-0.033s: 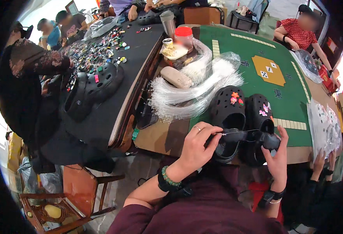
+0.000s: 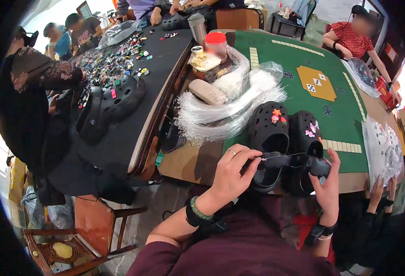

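Note:
Two black clogs stand side by side at the table's near edge, toes pointing away. The left clog [image 2: 269, 125] carries orange, pink and red charms; the right clog [image 2: 299, 134] has pink and white ones. Between thumb and index finger, my left hand [image 2: 235, 171] pinches the end of a thin clear loop fastener [image 2: 283, 157]. Its strand runs rightward across the clogs' openings toward the right clog's strap. My right hand [image 2: 325, 186] grips the rounded, dark heel strap [image 2: 318, 167] of that clog, thumb below and fingers at its right side. Where the strand ends there is hard to make out.
Bundles of clear loop fasteners [image 2: 221, 117] lie behind the clogs, beside a grey oblong case [image 2: 207, 91] and a red-lidded jar [image 2: 216, 43]. On the black table [image 2: 124, 142] are loose charms [image 2: 103, 66] and another black clog [image 2: 119, 102]. Bagged white clogs [image 2: 384, 149] lie right, near another person's hands [image 2: 382, 193].

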A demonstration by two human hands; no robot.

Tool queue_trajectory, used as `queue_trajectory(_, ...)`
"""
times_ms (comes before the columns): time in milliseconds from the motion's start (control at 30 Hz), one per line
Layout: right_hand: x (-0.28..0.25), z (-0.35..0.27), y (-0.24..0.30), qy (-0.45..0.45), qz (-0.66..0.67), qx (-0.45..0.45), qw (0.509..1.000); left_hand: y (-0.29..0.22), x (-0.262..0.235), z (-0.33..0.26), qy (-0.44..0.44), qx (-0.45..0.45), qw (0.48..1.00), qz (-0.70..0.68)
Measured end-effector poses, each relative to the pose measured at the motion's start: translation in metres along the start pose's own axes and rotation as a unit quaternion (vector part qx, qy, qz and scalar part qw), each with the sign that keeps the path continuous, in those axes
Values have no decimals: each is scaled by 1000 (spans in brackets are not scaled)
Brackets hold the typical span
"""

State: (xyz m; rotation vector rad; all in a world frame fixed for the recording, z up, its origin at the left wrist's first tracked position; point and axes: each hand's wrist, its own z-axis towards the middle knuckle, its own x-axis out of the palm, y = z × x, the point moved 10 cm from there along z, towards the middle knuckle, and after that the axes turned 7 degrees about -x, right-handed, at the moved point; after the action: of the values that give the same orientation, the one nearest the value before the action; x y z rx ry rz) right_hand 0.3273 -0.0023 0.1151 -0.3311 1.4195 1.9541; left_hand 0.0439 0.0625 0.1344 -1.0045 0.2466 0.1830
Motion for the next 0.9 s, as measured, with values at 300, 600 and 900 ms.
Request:
queue_trajectory(300, 3, -9, -21, 19, -32, 42, 998, 2, -17, 7, -17, 29, 997, 74)
queue_trajectory(600, 4, -11, -26, 35, -38, 60, 997, 99, -89, -11, -66, -150, 883, 440)
queue_trajectory(900, 6, -8, -20, 35, -21, 27, 999, 168, -111, -38, -37, -235, 818, 524)
